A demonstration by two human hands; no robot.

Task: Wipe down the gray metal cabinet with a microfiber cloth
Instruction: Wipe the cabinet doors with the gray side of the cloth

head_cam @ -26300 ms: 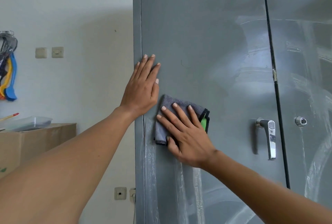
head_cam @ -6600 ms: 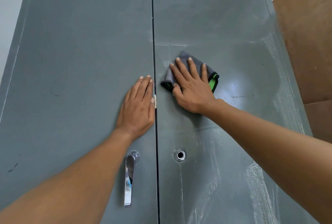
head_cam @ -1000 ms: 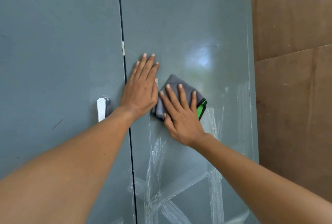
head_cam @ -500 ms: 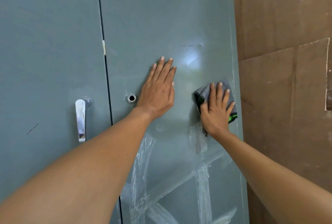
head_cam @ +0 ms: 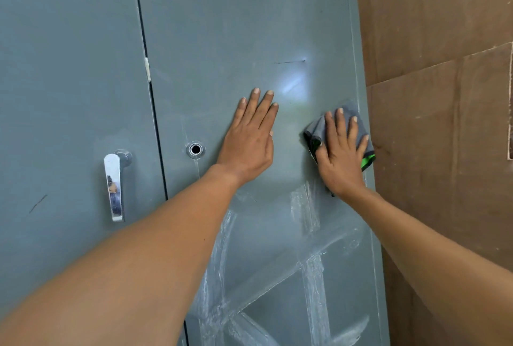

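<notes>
The gray metal cabinet point(head_cam: 222, 26) fills most of the view, its two doors meeting at a dark seam. My right hand point(head_cam: 340, 154) presses a folded gray microfiber cloth point(head_cam: 358, 126) with a green tag flat against the right door, close to its right edge. My left hand point(head_cam: 249, 140) rests flat on the same door, fingers straight, just left of the cloth. Whitish streaks point(head_cam: 305, 262) cross the lower part of the right door.
A chrome lever handle point(head_cam: 113, 187) hangs on the left door, and a round keyhole point(head_cam: 195, 149) sits on the right door near the seam. Brown cardboard sheets point(head_cam: 444, 96) stand directly right of the cabinet.
Over the last second my right hand slid the cloth from the middle of the right door to its right edge. My left hand shifted right along the door, uncovering the keyhole.
</notes>
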